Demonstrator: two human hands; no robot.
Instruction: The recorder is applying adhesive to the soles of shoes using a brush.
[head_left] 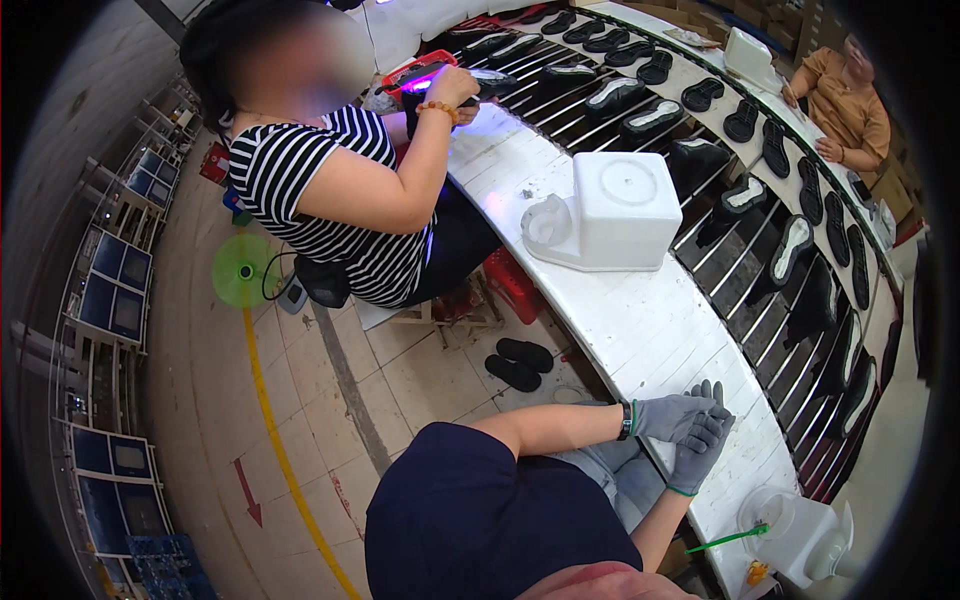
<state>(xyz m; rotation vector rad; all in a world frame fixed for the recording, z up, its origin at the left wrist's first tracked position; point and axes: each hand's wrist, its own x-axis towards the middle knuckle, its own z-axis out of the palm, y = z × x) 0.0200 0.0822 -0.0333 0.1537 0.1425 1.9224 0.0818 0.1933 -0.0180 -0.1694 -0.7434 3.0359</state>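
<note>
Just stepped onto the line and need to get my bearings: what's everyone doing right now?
The wearer's gloved hands are clasped together, left hand over right hand, resting on the white bench and holding nothing. Beside the bench, black shoes with pale soles ride a roller conveyor. A co-worker in a striped top works on a shoe under a purple light. Another person in orange sits across the conveyor. A white box-shaped container stands on the bench.

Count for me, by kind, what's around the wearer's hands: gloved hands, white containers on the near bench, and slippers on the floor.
Grey-gloved hands: 2, left hand and right hand
White containers: 2, box and tub
Black slippers: 2
Total: 6
</note>
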